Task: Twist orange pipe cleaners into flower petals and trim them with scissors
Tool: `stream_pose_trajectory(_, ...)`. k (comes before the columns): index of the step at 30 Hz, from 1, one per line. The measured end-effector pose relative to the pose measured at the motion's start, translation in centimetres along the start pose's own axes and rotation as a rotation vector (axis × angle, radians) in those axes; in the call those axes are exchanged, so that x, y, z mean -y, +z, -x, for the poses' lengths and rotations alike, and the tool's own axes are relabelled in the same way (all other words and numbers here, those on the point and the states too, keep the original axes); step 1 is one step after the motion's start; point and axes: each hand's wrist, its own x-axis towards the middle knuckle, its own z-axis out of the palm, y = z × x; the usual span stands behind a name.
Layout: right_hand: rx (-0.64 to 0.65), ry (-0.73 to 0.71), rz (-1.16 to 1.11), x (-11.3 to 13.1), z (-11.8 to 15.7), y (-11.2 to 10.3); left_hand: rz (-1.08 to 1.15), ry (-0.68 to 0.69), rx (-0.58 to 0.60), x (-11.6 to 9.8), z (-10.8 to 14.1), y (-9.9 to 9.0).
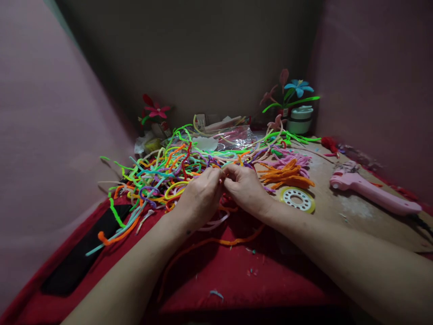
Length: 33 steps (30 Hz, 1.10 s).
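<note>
Both hands at frame center, fingertips meeting. Left hand (202, 190): fingers curled, thumb and index pressed together. Right hand (248, 188): same pinch, mirrored, knuckles up. Whatever sits between the tips is hidden or too small to tell.

Nearest thing: tangled pile of fuzzy stems (158, 174), many colors, just behind the hands and spreading to center-left of the frame. One loose orange stem (231, 243) curves across the red cloth (209, 275) below the hands; can't tell if it connects to either.

Right of center: orange bundle (287, 175) lying next to a pink bundle (293, 158), both on a brown board (324, 216). Tape roll (297, 200) lies flat, just in front of the orange bundle. Pink tool (375, 192) with a dark cord lies farther right, tip crusted with fuzz.

Left side: black flat object (81, 253) on the cloth, stem ends over its upper part. Back edge: red flower (157, 110) upper left, blue flower (299, 88) upper right above a lidded pale container (300, 119), clear plastic bag (238, 137) between them.
</note>
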Motion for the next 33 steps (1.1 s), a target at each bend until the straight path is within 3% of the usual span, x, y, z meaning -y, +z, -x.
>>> stream_pose_trajectory(3, -0.011, 0.039, -0.073, -0.4, -0.2, 0.0, 0.117, 0.029, -0.037, -0.2, -0.2, -0.4)
stream_pose_trajectory(12, -0.007, 0.14, -0.281, -0.4, -0.5, -0.2, 0.536, -0.107, -0.117, 0.8, -0.4, -0.4)
stream_pose_trajectory(16, 0.059, 0.189, -0.421, 0.0, -0.4, -0.1, 0.462, -0.092, -0.175, 0.7, -0.3, -0.2)
stream_pose_trajectory(19, 0.09, 0.216, -0.499, 0.1, -0.3, -0.1, 0.303, 0.001, -0.212, 0.3, -0.3, -0.5)
stream_pose_trajectory(23, 0.071, 0.174, -0.497, -0.2, -0.4, 0.1, 0.153, 0.092, -0.178, 0.2, -0.2, -0.5)
stream_pose_trajectory(33, 0.066, 0.109, -0.525, -0.6, -0.3, 0.3, 0.045, 0.101, -0.187, 0.5, -0.1, -0.3)
